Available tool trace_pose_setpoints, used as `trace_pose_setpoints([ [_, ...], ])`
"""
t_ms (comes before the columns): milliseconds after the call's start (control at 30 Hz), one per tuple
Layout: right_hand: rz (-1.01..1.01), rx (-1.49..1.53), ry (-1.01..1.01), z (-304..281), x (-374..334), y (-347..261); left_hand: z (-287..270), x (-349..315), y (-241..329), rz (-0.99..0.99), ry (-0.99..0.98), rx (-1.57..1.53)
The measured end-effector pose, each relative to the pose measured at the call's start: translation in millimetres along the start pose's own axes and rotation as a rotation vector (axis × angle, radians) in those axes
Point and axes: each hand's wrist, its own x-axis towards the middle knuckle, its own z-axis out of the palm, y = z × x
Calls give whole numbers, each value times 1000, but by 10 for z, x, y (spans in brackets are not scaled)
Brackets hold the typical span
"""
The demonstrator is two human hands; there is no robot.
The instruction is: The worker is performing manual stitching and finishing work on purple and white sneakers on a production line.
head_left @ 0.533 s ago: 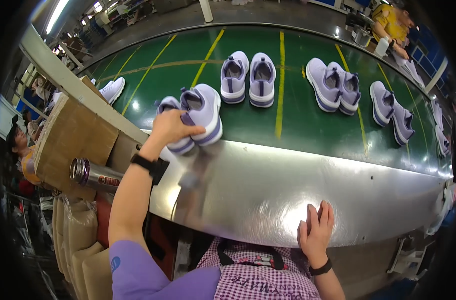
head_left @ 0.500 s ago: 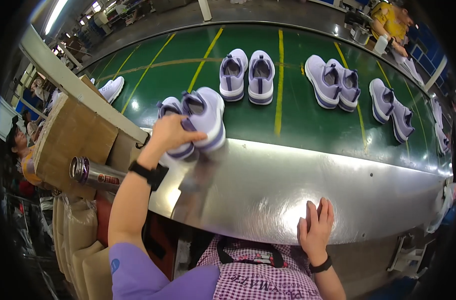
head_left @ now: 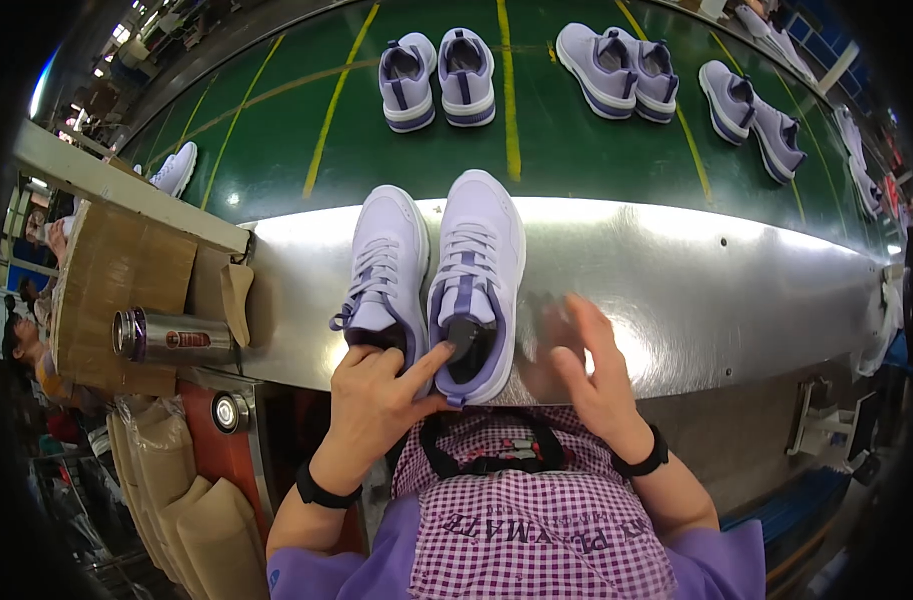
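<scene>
A pair of pale lilac lace-up sneakers lies in front of me over the metal ledge, toes pointing away. My left hand grips both at their heels, with fingers inside the openings of the left sneaker and the right sneaker. Dark purple lining shows inside, and a purple strip runs along the tongue of the right one. My right hand hovers just right of the pair, fingers apart and slightly blurred, holding nothing.
Beyond the ledge, a green conveyor belt with yellow lines carries several similar pairs of sneakers. At left are a steel flask on its side, a cardboard box, a beige insole-shaped piece and a pale post.
My left hand has brought the pair from the belt's near edge toward me, turning the toes into view. My right hand has lifted and moved left toward the sneakers.
</scene>
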Motion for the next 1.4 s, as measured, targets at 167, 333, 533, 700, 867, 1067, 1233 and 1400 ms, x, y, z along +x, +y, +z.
trace_pose_setpoints([
  [167, -104, -72, -71, 353, 394, -274, -202, 33, 269, -12, 115, -72],
  [333, 50, -2, -20, 466, 344, -235, -18, 239, 585, -65, 417, -311],
  [533, 87, -129, -117, 121, -148, -369, 323, 275, 721, 99, 280, -322],
  [700, 82, -174, -103, -9, -397, -298, 469, 272, 649, 447, 453, -473],
  [867, 215, 192, -329, -373, -308, -315, 528, 194, 652, 418, 488, -392],
  [1067, 23, 11, -210, -419, -152, -435, 522, 163, 699, 441, 461, -273],
  [1233, 114, 24, -423, -586, 123, -504, 542, 179, 725, 427, 477, -278],
  [1400, 47, -113, -807, -673, 528, -573, 600, 183, 722, 469, 504, -302],
])
